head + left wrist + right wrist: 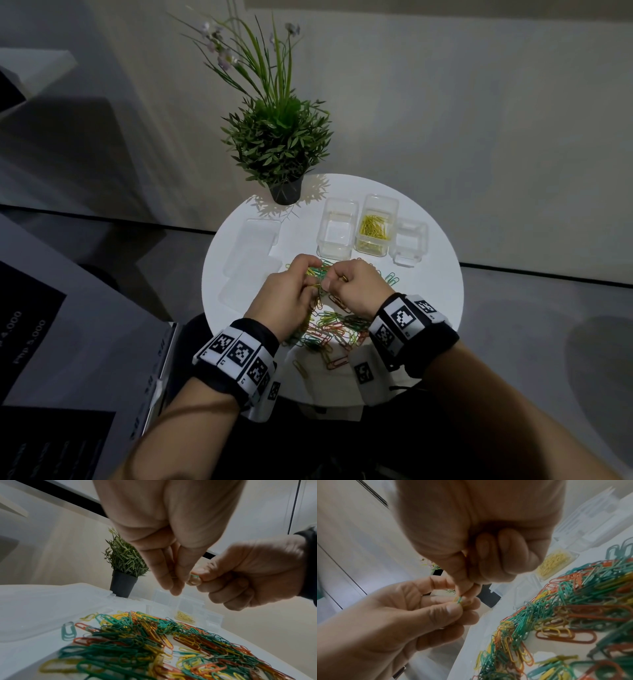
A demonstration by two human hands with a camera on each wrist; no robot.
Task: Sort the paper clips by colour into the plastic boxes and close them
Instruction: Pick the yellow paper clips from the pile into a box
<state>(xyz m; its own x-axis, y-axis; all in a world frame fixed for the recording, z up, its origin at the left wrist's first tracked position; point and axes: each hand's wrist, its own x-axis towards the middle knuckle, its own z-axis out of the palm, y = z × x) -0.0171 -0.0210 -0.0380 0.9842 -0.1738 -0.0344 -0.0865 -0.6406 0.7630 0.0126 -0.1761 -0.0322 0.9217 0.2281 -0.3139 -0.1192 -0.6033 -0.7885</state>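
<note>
One box [374, 230] holds yellow clips; mixed pile [334, 329] remains, lids off. Left hand [291, 294] and right hand [356, 286] pinch tangled clips [459, 600].

Green, yellow and orange paper clips [330, 325] on a white table [428, 274].

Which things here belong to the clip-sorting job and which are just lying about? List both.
Job:
- mixed paper clips
- box of yellow clips
- two open boxes without sorted clips
- loose lids
- left hand and right hand, each pinching clips

Lying about:
- potted plant
- white round table
</note>
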